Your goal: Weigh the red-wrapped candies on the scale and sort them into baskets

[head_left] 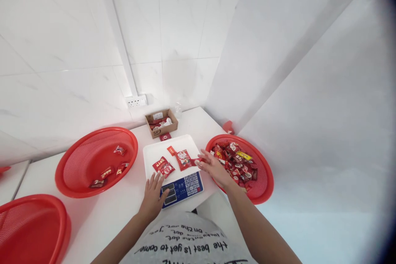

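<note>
A white scale tray (151, 152) has a blue keypad panel (182, 190) in front of it. On the tray lie a larger red printed packet (184, 159), a small red strip packet (171, 151) and red packets (163, 166) lying together at the left. My left hand (151, 198) has its fingers spread at the tray's front left corner, the thumb over the panel, holding nothing. At the tray's right edge, my right hand (216, 171) pinches a small red-wrapped candy (194, 161), partly covered by the fingertips.
A red mesh basket (266, 177) heaped with wrapped candies (236, 163) stands at the right. Another red basket (74, 161) at the left holds several packets. A further red basket (34, 231) sits at lower left. Behind the scale is a cardboard box (162, 131) of packets.
</note>
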`<state>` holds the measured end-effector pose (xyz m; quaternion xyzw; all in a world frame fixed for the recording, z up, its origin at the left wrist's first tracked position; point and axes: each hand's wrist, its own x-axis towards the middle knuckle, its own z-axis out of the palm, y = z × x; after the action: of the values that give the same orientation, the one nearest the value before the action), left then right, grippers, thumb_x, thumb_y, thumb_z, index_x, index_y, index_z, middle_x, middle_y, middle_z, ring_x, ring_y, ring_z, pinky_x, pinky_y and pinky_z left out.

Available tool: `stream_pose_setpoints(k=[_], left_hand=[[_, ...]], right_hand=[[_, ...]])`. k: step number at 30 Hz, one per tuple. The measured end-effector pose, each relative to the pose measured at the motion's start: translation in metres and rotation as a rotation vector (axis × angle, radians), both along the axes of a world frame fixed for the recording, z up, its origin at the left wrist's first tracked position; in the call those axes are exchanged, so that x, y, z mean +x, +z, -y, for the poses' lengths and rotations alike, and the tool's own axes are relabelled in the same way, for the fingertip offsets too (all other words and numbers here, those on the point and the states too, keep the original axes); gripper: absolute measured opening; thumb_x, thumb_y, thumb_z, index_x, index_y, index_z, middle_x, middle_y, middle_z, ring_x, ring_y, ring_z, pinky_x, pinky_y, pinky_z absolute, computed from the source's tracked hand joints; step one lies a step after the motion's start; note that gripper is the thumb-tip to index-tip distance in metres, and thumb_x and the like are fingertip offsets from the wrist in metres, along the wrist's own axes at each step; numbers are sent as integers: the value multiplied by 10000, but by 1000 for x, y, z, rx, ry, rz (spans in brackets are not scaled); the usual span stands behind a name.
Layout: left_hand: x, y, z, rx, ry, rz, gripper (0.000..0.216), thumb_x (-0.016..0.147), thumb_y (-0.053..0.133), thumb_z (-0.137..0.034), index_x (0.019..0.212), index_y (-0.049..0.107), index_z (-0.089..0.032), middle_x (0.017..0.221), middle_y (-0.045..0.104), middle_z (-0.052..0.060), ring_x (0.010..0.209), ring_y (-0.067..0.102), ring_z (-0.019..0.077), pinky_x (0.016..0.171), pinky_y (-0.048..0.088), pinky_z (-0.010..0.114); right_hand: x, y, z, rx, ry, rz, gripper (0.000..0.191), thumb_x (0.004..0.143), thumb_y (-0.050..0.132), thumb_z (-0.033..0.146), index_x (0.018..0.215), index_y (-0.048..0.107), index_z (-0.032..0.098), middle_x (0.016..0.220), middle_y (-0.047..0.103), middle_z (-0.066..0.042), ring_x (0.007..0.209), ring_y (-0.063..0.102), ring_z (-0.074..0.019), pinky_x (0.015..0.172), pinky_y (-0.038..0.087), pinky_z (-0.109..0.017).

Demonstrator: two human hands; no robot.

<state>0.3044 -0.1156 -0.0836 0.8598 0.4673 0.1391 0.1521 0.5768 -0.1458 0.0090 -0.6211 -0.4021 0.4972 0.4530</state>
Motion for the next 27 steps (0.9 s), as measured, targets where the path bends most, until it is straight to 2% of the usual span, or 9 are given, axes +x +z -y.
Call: stream_pose_setpoints(k=[2,4,8,12,14,17,21,24,27], left_hand=[[0,1,2,-13,3,-8,465,886,370,-387,1303,422,-189,1411,368,109,1339,227,271,1048,252,515],[-1,1,5,-21,6,-11,465,885,372,-383,1310,415,-198,1412,367,105,1340,224,270,1047,253,513],[-6,-4,8,-22,18,-21,455,878,387,-381,1304,426,-226,1405,382,89,1339,228,269,1043,260,511],[-9,-8,6,1,0,-54,462,877,387,-389,1308,428,-226,1408,376,93,1337,230,279,1037,268,519],[-5,-4,1,22,-31,-80,469,880,383,-388,1319,416,-230,1412,371,88,1337,228,287,1037,266,529],[14,8,-9,62,-123,-111,438,889,367,-333,1317,421,-255,1400,396,53,1335,235,284,1052,242,532],[56,23,-27,123,-299,-129,447,879,354,-210,1315,417,-288,1404,393,19,1348,209,255,1084,181,518],[86,23,-42,98,-390,-177,518,832,371,-116,1326,398,-269,1410,382,42,1347,215,237,1082,185,510],[104,16,-57,63,-439,-203,539,772,414,-51,1273,472,-242,1384,417,73,1320,288,233,1077,210,480]], right_hand=[[-7,-5,-7,20,16,-7,654,783,516,297,1379,253,242,1402,378,-98,1175,486,-173,969,413,-346],[-7,-15,-8,-17,20,116,599,790,472,250,1362,297,225,1412,366,-97,1193,471,-173,1000,381,-356],[9,-44,10,-86,27,562,502,788,429,223,1287,430,169,1347,455,-98,1239,414,-197,1060,293,-366],[27,-66,40,-248,-5,931,522,804,420,249,1302,413,94,1372,411,-153,1301,319,-249,1074,238,-386],[30,-72,53,-343,28,935,545,839,382,312,1338,359,94,1374,411,-155,1285,349,-254,1041,287,-379],[27,-75,62,-462,101,905,541,876,294,368,1379,288,166,1305,500,-132,1158,499,-264,927,392,-388],[23,-73,62,-492,126,955,537,879,266,346,1392,253,184,1275,527,-136,1061,562,-285,832,431,-397],[23,-71,61,-500,129,952,536,882,264,365,1389,260,192,1254,545,-134,1046,573,-273,820,431,-373],[24,-68,61,-497,125,948,525,884,266,378,1379,281,202,1213,575,-127,1037,579,-255,815,427,-344]])
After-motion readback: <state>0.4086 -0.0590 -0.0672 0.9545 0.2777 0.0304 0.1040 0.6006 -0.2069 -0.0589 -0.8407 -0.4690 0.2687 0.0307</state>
